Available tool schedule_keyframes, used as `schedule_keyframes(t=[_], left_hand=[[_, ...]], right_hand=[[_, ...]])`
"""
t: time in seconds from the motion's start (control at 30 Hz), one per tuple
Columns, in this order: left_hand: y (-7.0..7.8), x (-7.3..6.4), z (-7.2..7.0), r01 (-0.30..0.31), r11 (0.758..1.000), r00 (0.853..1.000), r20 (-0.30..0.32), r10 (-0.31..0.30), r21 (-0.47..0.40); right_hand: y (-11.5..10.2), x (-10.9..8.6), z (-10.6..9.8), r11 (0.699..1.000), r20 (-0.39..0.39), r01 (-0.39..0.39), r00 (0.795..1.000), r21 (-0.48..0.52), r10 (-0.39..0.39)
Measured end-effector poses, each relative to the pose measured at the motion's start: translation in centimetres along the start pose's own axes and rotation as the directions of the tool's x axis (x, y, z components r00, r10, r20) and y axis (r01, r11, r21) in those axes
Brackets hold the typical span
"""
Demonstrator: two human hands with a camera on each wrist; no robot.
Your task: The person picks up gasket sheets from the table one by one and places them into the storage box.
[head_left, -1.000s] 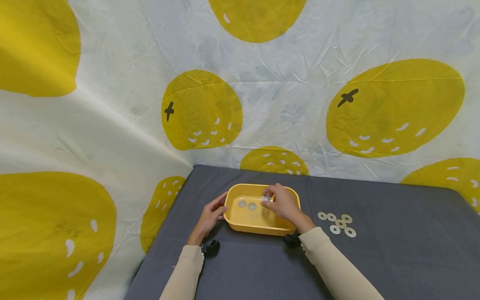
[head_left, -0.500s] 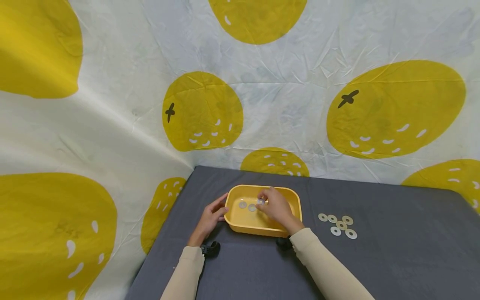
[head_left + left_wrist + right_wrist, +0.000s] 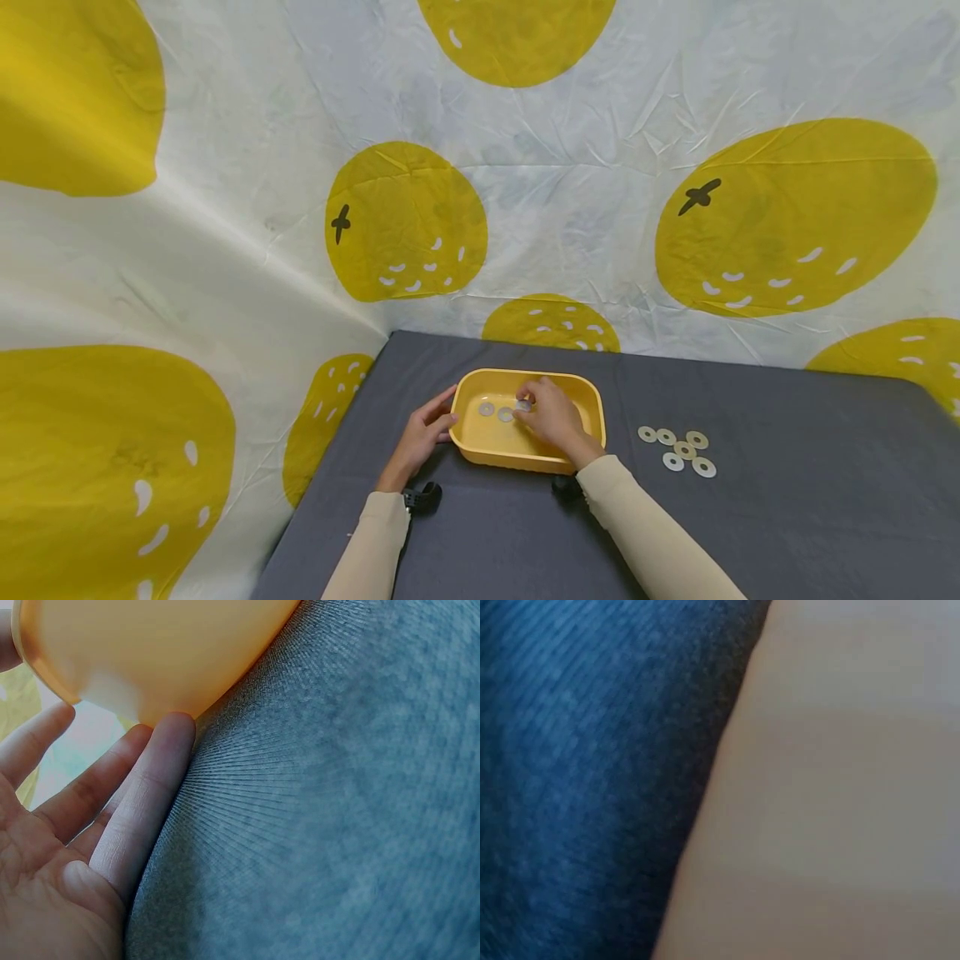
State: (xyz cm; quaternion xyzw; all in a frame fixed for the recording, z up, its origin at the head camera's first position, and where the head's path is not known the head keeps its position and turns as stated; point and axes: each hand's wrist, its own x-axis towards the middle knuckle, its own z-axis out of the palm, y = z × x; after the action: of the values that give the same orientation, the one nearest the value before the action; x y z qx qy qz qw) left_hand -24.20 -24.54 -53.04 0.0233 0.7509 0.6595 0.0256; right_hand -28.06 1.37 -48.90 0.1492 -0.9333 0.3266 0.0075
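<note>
Pinching hand (head): R hand (image 3: 551,410), fingers curled on disc (image 3: 522,406) in tray (image 3: 517,461); 1 s ago further R, now next to 2 other discs (image 3: 486,409), so prob. a row of 3 forming.
Tray end (L wrist): L hand (image 3: 56,877) holds it, part-open, fingers agst outer wall.
Cloth (image 3: 577,780) (R wrist): beside pale blur (image 3: 840,795); can't tell grip.

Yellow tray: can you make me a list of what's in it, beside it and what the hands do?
Container: yellow, rounded-rectangular, plastic-looking tray
Lying inside: two flat, round, metal-looking washers
Left hand: holds the tray's left end
Right hand: over the tray, pinching a third washer
Outside: six more washers on the dark grey cloth, right of the tray
</note>
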Motion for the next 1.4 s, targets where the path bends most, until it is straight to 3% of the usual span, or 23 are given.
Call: schedule_keyframes(t=[0.47,0.8,0.97,1.17,1.4], left_hand=[[-0.1,0.1,-0.1,0.001,1.000,1.000,0.000,-0.001,0.004],[-0.4,0.1,0.0,-0.009,1.000,1.000,-0.008,0.009,0.024],[-0.5,0.1,0.0,-0.023,0.999,1.000,-0.003,0.023,0.038],[-0.4,0.1,0.1,-0.015,0.999,1.000,-0.013,0.015,0.034],[-0.3,0.0,0.1,-0.012,0.999,1.000,-0.014,0.012,0.032]], right_hand=[[0.3,0.3,0.2,0.999,0.029,-0.029,0.999,0.024,0.028],[0.3,0.3,0.2,0.998,0.053,-0.048,0.997,-0.037,0.049],[0.2,0.2,-0.1,0.998,0.034,-0.057,0.998,-0.001,0.057],[0.0,-0.2,-1.6,0.994,-0.051,0.002,0.999,0.108,0.003],[1.1,-1.9,-5.8,0.969,-0.122,0.146,0.985,0.198,-0.123]])
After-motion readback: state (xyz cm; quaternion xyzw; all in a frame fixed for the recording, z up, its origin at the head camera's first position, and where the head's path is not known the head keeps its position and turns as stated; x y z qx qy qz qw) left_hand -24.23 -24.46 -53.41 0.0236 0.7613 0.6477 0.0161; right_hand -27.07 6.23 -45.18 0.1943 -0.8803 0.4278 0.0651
